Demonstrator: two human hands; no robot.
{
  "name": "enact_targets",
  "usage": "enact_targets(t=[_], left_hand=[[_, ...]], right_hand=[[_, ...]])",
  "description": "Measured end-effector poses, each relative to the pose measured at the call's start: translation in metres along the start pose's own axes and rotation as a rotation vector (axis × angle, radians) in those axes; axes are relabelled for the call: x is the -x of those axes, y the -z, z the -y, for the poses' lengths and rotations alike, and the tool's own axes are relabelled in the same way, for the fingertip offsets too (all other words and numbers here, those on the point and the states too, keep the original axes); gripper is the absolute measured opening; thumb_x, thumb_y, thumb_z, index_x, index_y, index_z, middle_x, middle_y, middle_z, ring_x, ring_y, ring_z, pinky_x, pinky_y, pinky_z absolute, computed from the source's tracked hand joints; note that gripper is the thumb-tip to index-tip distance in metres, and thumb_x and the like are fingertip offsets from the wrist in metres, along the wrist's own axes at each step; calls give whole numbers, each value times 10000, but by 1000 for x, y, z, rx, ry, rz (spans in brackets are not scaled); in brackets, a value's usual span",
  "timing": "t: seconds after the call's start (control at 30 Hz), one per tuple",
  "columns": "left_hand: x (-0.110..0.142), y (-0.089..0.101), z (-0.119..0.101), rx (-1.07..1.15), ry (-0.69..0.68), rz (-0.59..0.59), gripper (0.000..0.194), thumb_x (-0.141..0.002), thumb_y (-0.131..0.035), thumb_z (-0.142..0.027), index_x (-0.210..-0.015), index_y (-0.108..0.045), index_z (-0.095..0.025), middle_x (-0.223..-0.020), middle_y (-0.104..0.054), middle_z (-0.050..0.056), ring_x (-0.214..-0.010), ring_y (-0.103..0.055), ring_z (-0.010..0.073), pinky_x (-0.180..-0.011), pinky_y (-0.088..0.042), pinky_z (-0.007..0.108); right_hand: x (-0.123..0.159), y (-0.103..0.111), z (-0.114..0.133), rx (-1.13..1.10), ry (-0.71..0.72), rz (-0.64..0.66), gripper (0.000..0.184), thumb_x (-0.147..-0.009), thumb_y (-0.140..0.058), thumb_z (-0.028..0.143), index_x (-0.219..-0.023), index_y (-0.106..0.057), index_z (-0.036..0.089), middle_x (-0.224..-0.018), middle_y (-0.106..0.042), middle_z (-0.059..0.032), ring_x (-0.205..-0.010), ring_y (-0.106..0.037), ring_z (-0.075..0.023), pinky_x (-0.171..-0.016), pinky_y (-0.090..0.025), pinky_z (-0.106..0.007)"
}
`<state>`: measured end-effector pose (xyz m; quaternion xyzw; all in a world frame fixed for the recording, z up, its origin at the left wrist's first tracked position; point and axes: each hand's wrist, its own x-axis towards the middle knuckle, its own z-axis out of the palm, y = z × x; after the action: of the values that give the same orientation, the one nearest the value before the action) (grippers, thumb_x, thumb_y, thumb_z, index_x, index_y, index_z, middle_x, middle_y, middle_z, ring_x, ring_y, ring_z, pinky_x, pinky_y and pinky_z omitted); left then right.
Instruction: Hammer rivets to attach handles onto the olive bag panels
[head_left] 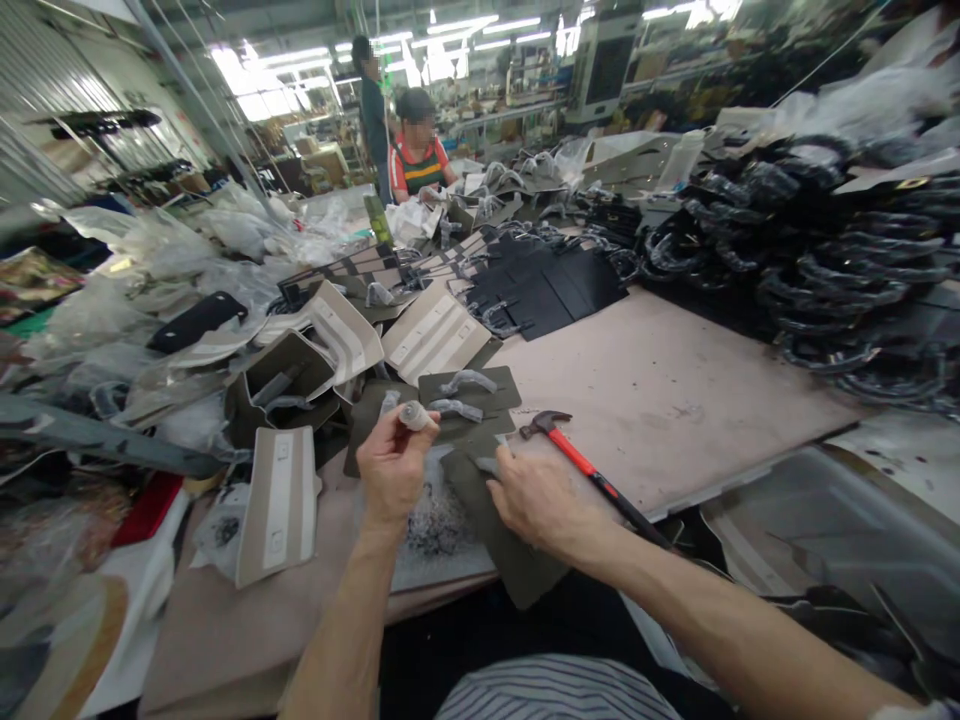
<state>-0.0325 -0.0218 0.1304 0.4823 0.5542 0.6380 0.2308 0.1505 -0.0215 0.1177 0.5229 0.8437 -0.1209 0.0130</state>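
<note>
My left hand is closed around a short, pale cylinder with a round end, raised above the table; its exact kind is unclear. Under my right hand lies a dark olive panel, its fingers curled at the upper part by a clear-wrapped piece. A claw hammer with a red and black handle rests just right of that hand. Beyond my hands is another olive panel with plastic-wrapped handles. Between my forearms, a pale work surface is strewn with dark bits.
Pale-backed panels pile up ahead and left. Black panels lie farther back, with stacked black wrapped handles at right. Clear plastic wrapping heaps at far left. A seated person and a standing person are across the table.
</note>
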Motion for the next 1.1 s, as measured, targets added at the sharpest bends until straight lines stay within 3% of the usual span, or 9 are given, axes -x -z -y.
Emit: enact_targets(t=[0.2, 0.33, 0.5, 0.6, 0.7, 0.8, 0.93, 1.03, 1.1], left_hand=[[38, -35, 85, 116, 275, 124, 241, -766, -725, -290, -969, -677, -171, -891, -761, 55, -839, -716, 180, -807, -566, 288], [49, -50, 116, 203, 377, 150, 359, -760, -711, -270, -1085, -609, -157, -899, -764, 83, -848, -726, 189, -816, -567, 314], [50, -51, 124, 127, 361, 151, 243, -811, -670, -288, -1006, -603, -159, -910, -756, 86, -858, -720, 187, -815, -554, 312], [50, -50, 124, 64, 339, 135, 207, -824, -659, -299, -973, -616, -162, -907, -754, 77, -855, -716, 183, -817, -544, 306], [50, -51, 123, 60, 341, 122, 219, -822, -661, -308, -980, -619, -162, -901, -756, 70, -854, -716, 183, -816, -540, 303], [50, -53, 121, 21, 341, 130, 205, -824, -657, -308, -969, -631, -166, -898, -758, 64, -843, -713, 179, -796, -536, 288], [49, -54, 118, -64, 312, 146, 163, -839, -638, -293, -953, -647, -177, -891, -757, 55, -831, -704, 177, -784, -527, 282], [51, -56, 117, -173, 262, 134, 132, -846, -629, -273, -944, -656, -188, -887, -755, 48, -825, -696, 180, -775, -523, 283], [54, -58, 117, -210, 239, 121, 151, -836, -634, -245, -979, -650, -199, -903, -758, 43, -834, -700, 184, -774, -528, 284]], right_hand=[[4, -49, 2, -320, -148, 42, 301, -959, -429, 390, -1144, -525, 174, -922, -715, -122, -860, -692, -267, -697, -425, -315], [6, -62, 6, -508, -214, 25, 409, -965, -423, 469, -1225, -521, 169, -945, -713, -124, -909, -683, -258, -758, -432, -316], [9, -61, -2, -654, -147, -6, 453, -971, -403, 495, -1253, -534, 165, -989, -699, -107, -927, -659, -228, -801, -446, -315], [9, -62, -34, -561, -172, -180, 391, -977, -404, 444, -1199, -565, 164, -1082, -657, -112, -964, -625, -217, -833, -446, -318], [7, -65, -81, -265, -262, -302, 367, -960, -441, 413, -1162, -579, 139, -1101, -609, -147, -987, -588, -251, -849, -437, -352], [10, -71, -122, -36, -336, -199, 345, -945, -471, 411, -1094, -602, 129, -1043, -595, -156, -951, -583, -264, -800, -432, -354], [16, -79, -144, -2, -367, -28, 270, -949, -466, 373, -1042, -578, 146, -991, -597, -128, -839, -594, -227, -687, -404, -311], [15, -80, -145, -188, -377, 10, 164, -912, -497, 292, -985, -548, 154, -895, -599, -93, -799, -582, -205, -673, -401, -299], [13, -77, -141, -533, -426, 102, 93, -859, -529, 261, -895, -520, 176, -763, -565, -35, -697, -557, -172, -615, -405, -277]])
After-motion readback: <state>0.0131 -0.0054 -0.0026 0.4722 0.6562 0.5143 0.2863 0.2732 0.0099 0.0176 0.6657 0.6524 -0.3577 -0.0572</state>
